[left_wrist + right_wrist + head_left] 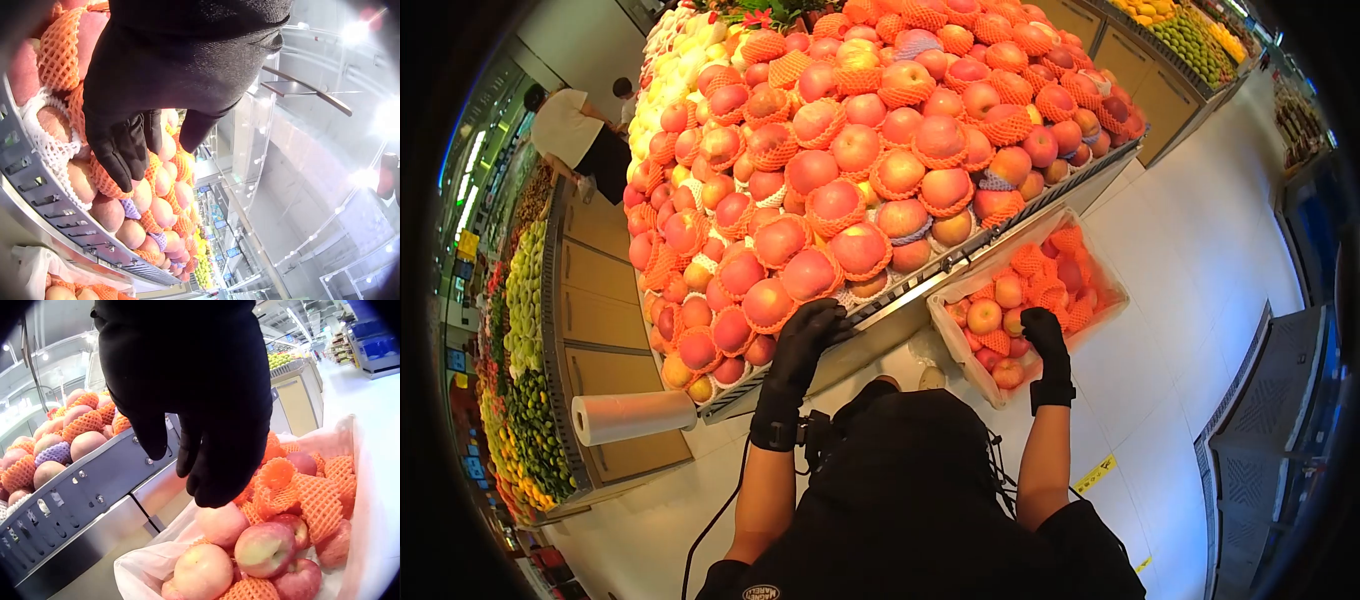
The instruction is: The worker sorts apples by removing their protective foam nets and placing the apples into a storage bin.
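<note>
Right grip [1048,345], thumb apart, hangs empty above the part-full crate [139,565]; left grip [798,350], loosely apart, is over heaped apples [835,200] beside it.

Matt black cloth gloves [792,350]

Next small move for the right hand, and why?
Probably lower the right hand slightly and curl its fingers round the pale apple just below the fingertips. The fingers hang loosely over the lined box, no fruit shows in their grip, and that apple lies near the top, with no net visible on it.
</note>
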A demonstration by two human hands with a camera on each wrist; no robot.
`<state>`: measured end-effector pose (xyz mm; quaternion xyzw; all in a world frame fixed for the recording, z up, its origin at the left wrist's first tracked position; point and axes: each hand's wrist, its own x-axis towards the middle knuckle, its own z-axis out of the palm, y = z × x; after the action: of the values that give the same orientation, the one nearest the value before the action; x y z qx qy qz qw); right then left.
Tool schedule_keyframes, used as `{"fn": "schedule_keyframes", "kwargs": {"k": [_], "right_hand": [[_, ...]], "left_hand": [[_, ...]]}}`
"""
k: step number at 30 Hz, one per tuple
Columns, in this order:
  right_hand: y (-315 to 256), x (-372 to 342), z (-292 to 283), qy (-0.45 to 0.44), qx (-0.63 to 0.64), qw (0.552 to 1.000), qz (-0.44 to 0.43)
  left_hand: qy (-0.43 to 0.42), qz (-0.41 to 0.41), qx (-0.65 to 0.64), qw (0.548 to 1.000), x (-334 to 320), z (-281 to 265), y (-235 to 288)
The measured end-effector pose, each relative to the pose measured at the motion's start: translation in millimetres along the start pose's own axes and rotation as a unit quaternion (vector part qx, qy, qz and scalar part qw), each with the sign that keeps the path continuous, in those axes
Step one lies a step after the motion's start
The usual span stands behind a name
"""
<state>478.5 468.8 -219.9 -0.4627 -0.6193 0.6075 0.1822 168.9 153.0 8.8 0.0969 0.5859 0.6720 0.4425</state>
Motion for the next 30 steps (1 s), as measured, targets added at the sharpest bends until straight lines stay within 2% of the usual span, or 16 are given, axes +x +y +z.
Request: {"fn": "schedule_keyframes", "kwargs": {"k": [4, 11, 14, 15, 16, 17, 20, 21, 22, 23, 24, 25, 28, 30], "right_hand": [[-36, 2, 21, 0.003, 0.008, 1.0, 0.018], [-68, 15, 59, -0.054, -0.009, 0.998, -0.013], [-85, 16, 75, -0.081, 0.024, 0.996, -0.024], [-82, 24, 77, -0.062, -0.155, 0.976, -0.143], [-76, 35, 77, -0.04, -0.324, 0.909, -0.258], [-68, 45, 79, -0.015, -0.478, 0.801, -0.362], [-93, 45, 105, 0.042, -0.248, 0.921, -0.297], [-100, 49, 112, 0.013, -0.092, 0.988, -0.123], [-106, 48, 118, 0.045, -0.198, 0.95, -0.239], [-111, 45, 126, 0.075, -0.299, 0.885, -0.349], [-117, 44, 132, 0.103, -0.392, 0.795, -0.451], [-121, 45, 139, 0.107, -0.422, 0.776, -0.456], [-132, 37, 162, 0.099, -0.412, 0.798, -0.428], [-144, 31, 174, 0.087, -0.426, 0.788, -0.436]], "left_hand": [[0.004, 0.036, -0.008, 0.999, -10, -11, 6], [0.067, 0.055, -0.013, 0.996, -21, -43, 8], [0.082, 0.064, -0.04, 0.994, -26, -60, 8], [0.085, 0.067, -0.049, 0.993, -28, -66, 9], [0.09, 0.065, -0.054, 0.992, -31, -72, 11], [0.093, 0.063, -0.059, 0.992, -33, -77, 14], [0.096, 0.063, -0.074, 0.991, -38, -100, 18], [0.095, 0.064, -0.079, 0.99, -39, -109, 21], [0.099, 0.067, -0.075, 0.99, -38, -119, 25], [0.103, 0.07, -0.074, 0.989, -38, -128, 27], [0.108, 0.073, -0.073, 0.989, -38, -137, 30], [0.113, 0.083, -0.073, 0.987, -38, -146, 34], [0.124, 0.124, -0.106, 0.979, -34, -176, 39], [0.127, 0.143, -0.108, 0.976, -38, -192, 46]]}}
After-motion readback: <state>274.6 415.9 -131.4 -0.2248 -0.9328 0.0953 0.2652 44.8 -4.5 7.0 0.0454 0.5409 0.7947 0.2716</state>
